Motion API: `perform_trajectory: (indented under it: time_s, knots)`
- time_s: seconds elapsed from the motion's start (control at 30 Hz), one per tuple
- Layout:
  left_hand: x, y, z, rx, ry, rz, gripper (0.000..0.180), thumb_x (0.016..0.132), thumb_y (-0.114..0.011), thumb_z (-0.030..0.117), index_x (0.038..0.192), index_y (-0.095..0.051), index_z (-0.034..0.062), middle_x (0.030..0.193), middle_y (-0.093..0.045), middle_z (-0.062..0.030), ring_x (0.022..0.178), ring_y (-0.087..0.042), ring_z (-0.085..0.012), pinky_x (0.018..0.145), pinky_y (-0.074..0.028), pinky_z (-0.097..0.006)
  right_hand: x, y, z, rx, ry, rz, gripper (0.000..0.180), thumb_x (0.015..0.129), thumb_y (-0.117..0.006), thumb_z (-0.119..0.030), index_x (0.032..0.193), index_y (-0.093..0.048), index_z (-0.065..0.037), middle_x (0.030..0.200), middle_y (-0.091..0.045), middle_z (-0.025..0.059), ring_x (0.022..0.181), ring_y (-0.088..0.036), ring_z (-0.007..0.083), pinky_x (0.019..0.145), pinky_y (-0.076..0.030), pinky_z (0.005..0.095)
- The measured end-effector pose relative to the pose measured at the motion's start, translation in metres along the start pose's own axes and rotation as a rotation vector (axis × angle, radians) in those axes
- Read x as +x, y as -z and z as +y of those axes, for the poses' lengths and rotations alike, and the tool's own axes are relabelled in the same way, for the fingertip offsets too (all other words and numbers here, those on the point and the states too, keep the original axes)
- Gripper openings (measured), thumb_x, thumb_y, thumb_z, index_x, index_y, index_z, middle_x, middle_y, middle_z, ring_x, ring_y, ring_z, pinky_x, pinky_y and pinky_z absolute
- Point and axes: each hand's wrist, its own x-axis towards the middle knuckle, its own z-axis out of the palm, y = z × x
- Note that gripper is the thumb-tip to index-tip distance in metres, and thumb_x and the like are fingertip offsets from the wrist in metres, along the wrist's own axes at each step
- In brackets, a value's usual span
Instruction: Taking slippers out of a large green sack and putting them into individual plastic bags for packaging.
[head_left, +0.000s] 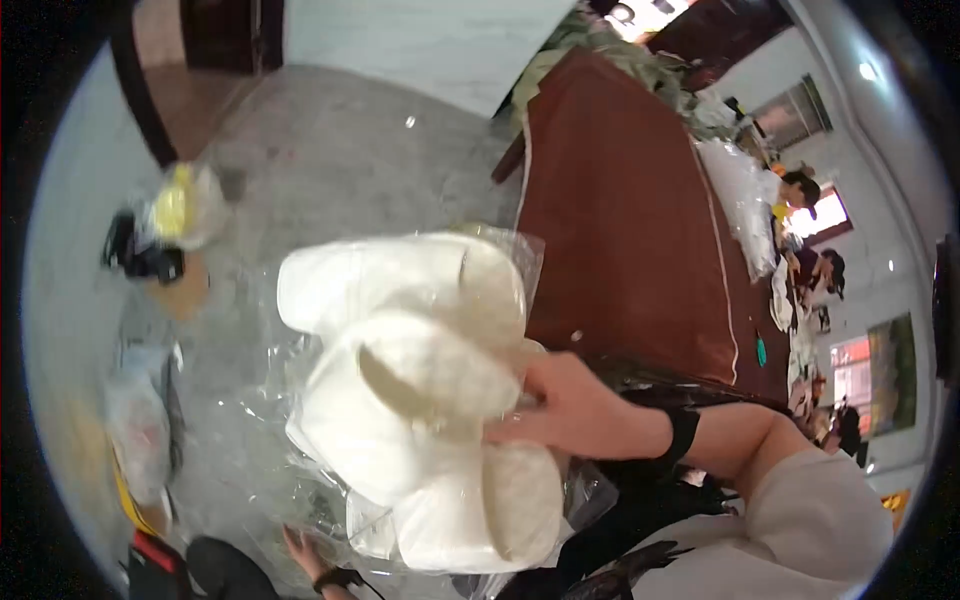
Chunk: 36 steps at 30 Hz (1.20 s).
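White quilted slippers are piled in the middle of the view, some in clear plastic wrap. My right hand (pixel 572 402) reaches in from the right, with a dark band on its wrist. Its fingers close on the heel end of the upper white slipper (pixel 440 365), which is slightly blurred. Behind that lies another white slipper (pixel 375 280) in clear film, and a further one (pixel 480 510) sits below, near my body. My left hand (pixel 303 553) is low at the left of the pile, its visible fingers apart, with nothing seen in them.
A brown-covered table (pixel 630 210) stands right of the pile, bearing white plastic-wrapped goods (pixel 740 205) along its far side. On the grey floor lie a yellow item in a clear bag (pixel 175 210), a black item (pixel 140 255) and a pale plastic bag (pixel 142 440). People (pixel 800 190) are at the far right.
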Motion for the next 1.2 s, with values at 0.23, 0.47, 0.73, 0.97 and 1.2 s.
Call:
perform_trajectory:
  time_s: [0.23, 0.47, 0.73, 0.97, 1.2]
  knots:
    - [-0.081, -0.159, 0.198, 0.221, -0.098, -0.228, 0.046, 0.097, -0.056, 0.034, 0.13, -0.055, 0.0028, 0.123, -0.061, -0.0169, 0.108, -0.059, -0.0243, 0.093, -0.044, -0.036, -0.024, 0.209, -0.063, 0.011, 0.028, 0.347, 0.037, 0.078, -0.07, -0.013, 0.113, -0.064, 0.0, 0.1, -0.069, 0.0058, 0.088, -0.062, 0.0097, 0.078, -0.051, 0.0271]
    - [-0.148, -0.282, 0.356, 0.614, -0.23, -0.592, 0.038, 0.096, -0.059, 0.03, 0.12, -0.061, 0.0001, 0.103, -0.068, -0.0153, 0.089, -0.064, -0.026, 0.08, -0.049, -0.036, -0.045, 0.437, 0.029, 0.254, -0.057, 0.793, 0.033, 0.084, -0.064, -0.013, 0.115, -0.062, 0.0, 0.097, -0.068, 0.0055, 0.083, -0.065, 0.0138, 0.078, -0.052, 0.0272]
    - [-0.159, -0.399, 0.343, 0.757, -0.51, -0.783, 0.023, 0.094, -0.058, 0.016, 0.112, -0.063, 0.0026, 0.107, -0.066, -0.0179, 0.095, -0.062, -0.0337, 0.085, -0.048, -0.038, -0.067, 0.61, 0.304, -0.717, -0.19, 0.789, 0.031, 0.083, -0.072, -0.022, 0.108, -0.06, -0.009, 0.099, -0.064, 0.0078, 0.085, -0.06, 0.0197, 0.073, -0.048, 0.0335]
    - [-0.151, -0.379, 0.314, 0.594, -0.419, -0.572, 0.011, 0.091, -0.057, 0.004, 0.087, -0.063, -0.0038, 0.071, -0.061, -0.0095, 0.063, -0.058, -0.0165, 0.063, -0.046, -0.029, -0.063, 0.562, 0.319, -0.212, -0.577, 1.008, 0.062, 0.091, -0.048, -0.058, 0.125, -0.06, -0.007, 0.121, -0.062, 0.0149, 0.107, -0.057, 0.0264, 0.087, -0.046, 0.0386]
    - [-0.127, -0.251, 0.331, 0.383, -0.351, -0.153, 0.017, 0.098, -0.05, 0.008, 0.088, -0.06, -0.0025, 0.074, -0.059, -0.0045, 0.069, -0.054, -0.0115, 0.069, -0.045, -0.026, -0.068, 0.406, 0.162, -0.543, -0.346, 0.881, 0.043, 0.1, -0.038, -0.04, 0.121, -0.065, -0.014, 0.097, -0.066, 0.0051, 0.088, -0.058, 0.0142, 0.081, -0.046, 0.0293]
